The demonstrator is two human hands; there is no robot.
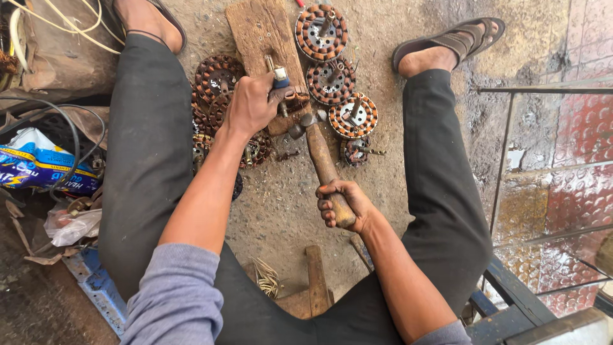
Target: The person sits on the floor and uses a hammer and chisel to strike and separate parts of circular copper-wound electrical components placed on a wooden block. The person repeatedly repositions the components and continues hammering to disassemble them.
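Your left hand [250, 105] is gripping a metal tool [280, 80] upright on the wooden block [263, 38] for support; at five o'clock your right hand [341, 204] is clutching the hammer [322, 160], with copper-wound coils [352, 116] around on the floor [274, 198].

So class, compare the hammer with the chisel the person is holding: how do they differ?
The hammer has a long wooden handle gripped by the right hand; the chisel is short, metal with a blue band, gripped by the left hand. The hammer lies slanted; the chisel stands on the wooden block. Both are hand tools.
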